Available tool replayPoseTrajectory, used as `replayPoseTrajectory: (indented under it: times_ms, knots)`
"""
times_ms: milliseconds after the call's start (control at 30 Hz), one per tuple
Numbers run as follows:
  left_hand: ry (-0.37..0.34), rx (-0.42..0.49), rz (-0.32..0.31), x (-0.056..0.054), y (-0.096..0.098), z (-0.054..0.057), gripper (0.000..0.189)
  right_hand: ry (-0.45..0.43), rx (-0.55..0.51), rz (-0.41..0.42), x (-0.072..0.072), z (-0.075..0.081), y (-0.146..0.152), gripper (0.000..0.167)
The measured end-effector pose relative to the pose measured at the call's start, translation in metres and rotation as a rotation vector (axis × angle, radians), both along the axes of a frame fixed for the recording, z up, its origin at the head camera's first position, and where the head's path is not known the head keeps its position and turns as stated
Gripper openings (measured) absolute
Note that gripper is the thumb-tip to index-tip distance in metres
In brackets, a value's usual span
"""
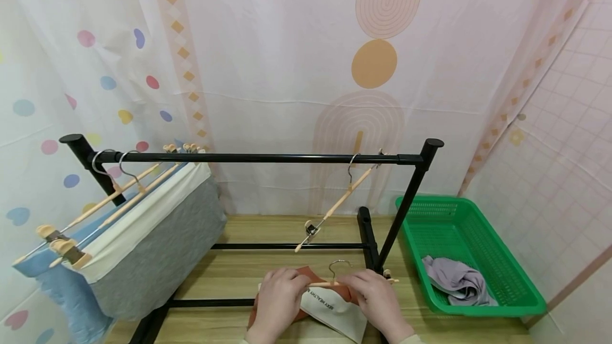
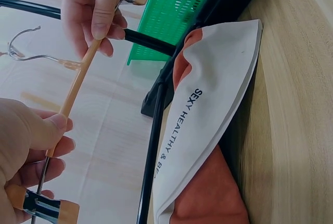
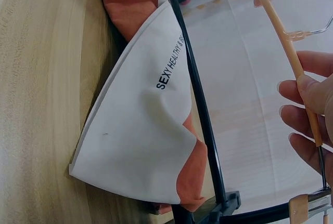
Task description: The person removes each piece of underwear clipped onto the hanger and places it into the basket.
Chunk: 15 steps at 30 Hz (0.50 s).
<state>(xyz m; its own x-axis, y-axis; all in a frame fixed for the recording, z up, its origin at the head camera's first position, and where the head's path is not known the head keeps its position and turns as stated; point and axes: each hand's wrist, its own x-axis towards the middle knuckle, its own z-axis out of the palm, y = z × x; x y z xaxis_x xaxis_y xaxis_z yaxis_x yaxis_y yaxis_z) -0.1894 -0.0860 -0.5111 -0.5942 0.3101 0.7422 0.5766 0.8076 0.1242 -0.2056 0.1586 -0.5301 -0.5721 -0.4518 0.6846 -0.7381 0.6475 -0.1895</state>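
- The left hand point(image 1: 282, 299) is pinching a wooden clip hanger point(image 2: 75, 91) between thumb and curled fingers, just inboard of a metal-and-wood clip point(image 2: 41, 206).
- The right hand point(image 1: 375, 296) is pinching the same bar on the other side of the wire hook point(image 2: 23, 58), its thumb pressing on the wood and its fingers parted behind.
- The hanger is hovering above an orange-red garment point(image 2: 210, 198), which is lying on the wood-grain surface point(image 1: 244, 227) near the black rack's point(image 1: 268, 158) right end, its white waistband point(image 3: 140, 125) uppermost.
- The hanger is looking light and stiff; the smooth bar may be turning easily, so gripping either side of the hook seems best.
- The garment is looking light, soft and floppy, not fragile; the flat waistband corners seem the firmest hold.
- The rack's right post is standing close to the right hand, and the green basket point(image 1: 459, 227) is sitting beyond it.
- Open rail is stretching between the grey garment point(image 1: 162, 248) at left and the bare hanger point(image 1: 341, 200) at right.
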Motion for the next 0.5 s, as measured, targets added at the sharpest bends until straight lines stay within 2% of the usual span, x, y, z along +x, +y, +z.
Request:
replayPoseTrajectory:
  times_ms: [167,500]
  knots:
    - [0.016,0.003,0.002,-0.0002,0.0002,0.0000,0.020,0.006,0.010,-0.002,-0.0012,-0.0003,0.0004,0.059]
    - [-0.004,0.029,0.023,0.0021,-0.0016,-0.0028,0.021,-0.072,0.006,-0.028,0.0022,0.0008,-0.0024,0.041]
